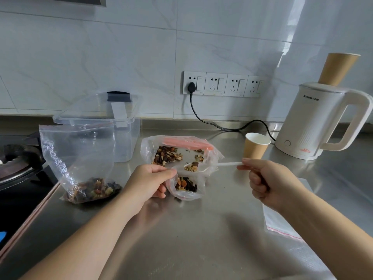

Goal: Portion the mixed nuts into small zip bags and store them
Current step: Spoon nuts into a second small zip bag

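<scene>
L hand (150, 181) pinches rim of small clear zip bag (186, 186), part-filled w/ mixed nuts, near-centre on steel table (201, 239). R hand (266, 182) grips handle of white plastic spoon (201, 167); loaded bowl just above bag mouth. Larger nut bag (177, 152) just behind.

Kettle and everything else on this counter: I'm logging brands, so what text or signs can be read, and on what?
"CHIGO", grey, on the white kettle, upper side; the characters after it are too blurred to read.
Small red print low on the kettle: too small to read.
Bags, cups, sockets: no text visible.
</scene>
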